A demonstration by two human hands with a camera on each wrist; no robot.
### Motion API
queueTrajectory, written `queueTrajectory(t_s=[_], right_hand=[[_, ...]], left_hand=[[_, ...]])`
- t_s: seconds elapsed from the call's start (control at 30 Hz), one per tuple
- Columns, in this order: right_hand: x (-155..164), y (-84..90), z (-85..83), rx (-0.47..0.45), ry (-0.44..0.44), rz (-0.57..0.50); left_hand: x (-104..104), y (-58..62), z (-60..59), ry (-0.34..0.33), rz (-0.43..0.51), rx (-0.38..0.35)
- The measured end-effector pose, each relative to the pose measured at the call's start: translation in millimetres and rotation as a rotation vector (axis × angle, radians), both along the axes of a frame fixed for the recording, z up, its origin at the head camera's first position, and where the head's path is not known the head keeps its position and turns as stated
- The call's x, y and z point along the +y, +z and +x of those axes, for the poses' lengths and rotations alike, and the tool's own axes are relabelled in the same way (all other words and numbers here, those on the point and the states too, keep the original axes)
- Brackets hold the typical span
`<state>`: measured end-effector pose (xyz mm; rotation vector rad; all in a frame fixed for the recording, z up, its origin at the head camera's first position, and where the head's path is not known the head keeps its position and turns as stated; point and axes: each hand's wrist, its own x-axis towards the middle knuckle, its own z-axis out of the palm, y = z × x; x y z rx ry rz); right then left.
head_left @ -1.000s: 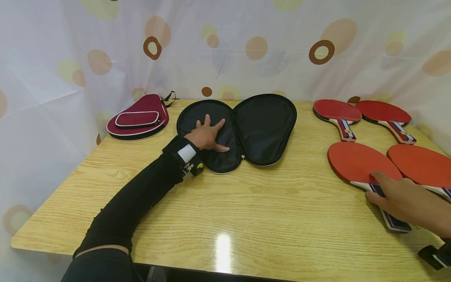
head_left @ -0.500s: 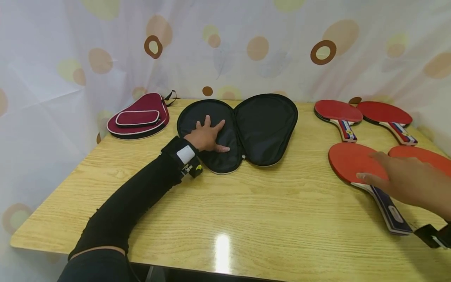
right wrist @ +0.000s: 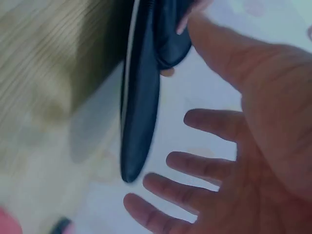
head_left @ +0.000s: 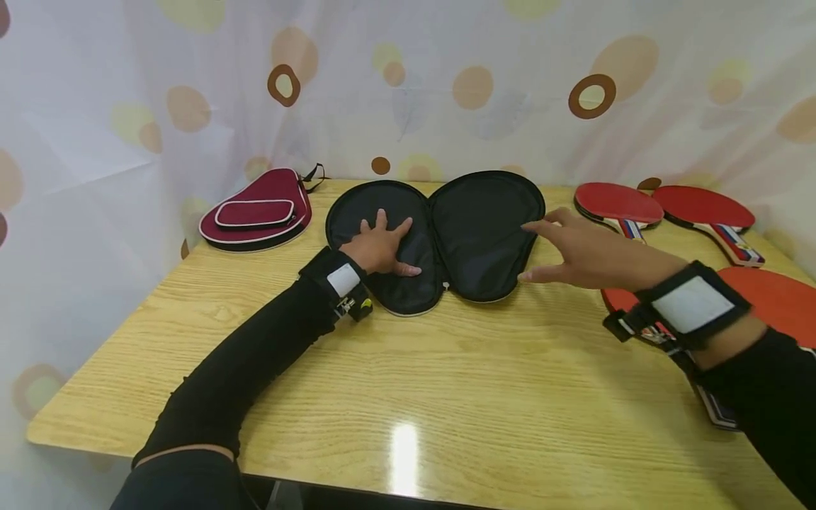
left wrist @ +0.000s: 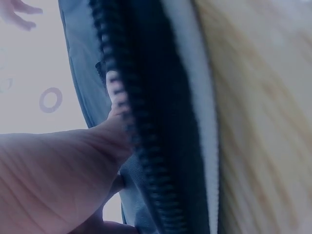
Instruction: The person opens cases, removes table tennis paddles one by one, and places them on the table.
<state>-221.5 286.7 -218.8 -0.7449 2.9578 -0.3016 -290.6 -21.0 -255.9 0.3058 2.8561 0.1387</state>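
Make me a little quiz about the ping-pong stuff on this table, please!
1. True or false: the black case lies zipped shut.
2. Which hand presses flat on the case? A) left hand B) right hand
3. What colour is the closed case at the table's far left?

Key: 1 false, it lies open. 2 A; the other hovers, fingers spread. 3 dark red.

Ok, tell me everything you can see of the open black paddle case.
The black case lies unzipped and spread flat, its two rounded halves side by side on the wooden table. The lining looks like dark fabric, with a zipper and pale edging round the rim. The left hand rests flat on its left half; the right hand reaches toward its right half, fingers spread.
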Motion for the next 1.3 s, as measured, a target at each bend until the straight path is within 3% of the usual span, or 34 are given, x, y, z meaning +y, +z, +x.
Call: queueTrajectory(t_s=[0.17, 0.3, 0.63, 0.87, 1.07, 1.3], right_hand=[[-28.9, -14.3, -32.9, -0.091, -0.013, 0.019], [-47.3, -21.3, -48.6, -0.12, -0.019, 0.072], [-67.6, -39.1, -61.3, -0.287, -0.049, 0.1], [-69.1, -42.5, -61.2, -0.29, -0.038, 0.108], [-72.6, -41.1, -59.7, -0.288, -0.044, 0.13], [-71.0, -40.5, -58.5, -0.284, -0.055, 0.153]], left_hand=[[0.7, -1.0, -1.1, 0.008, 0.001, -0.007], [0.8, 0.4, -0.9, 0.014, 0.001, -0.011], [-0.4, 3.2, 0.7, -0.004, -0.004, -0.002], [-12.7, 4.5, -0.4, -0.039, -0.011, -0.014], [-43.6, 1.7, -1.0, 0.088, 0.098, 0.04], [-61.6, 6.4, -10.5, 0.222, 0.341, 0.004]])
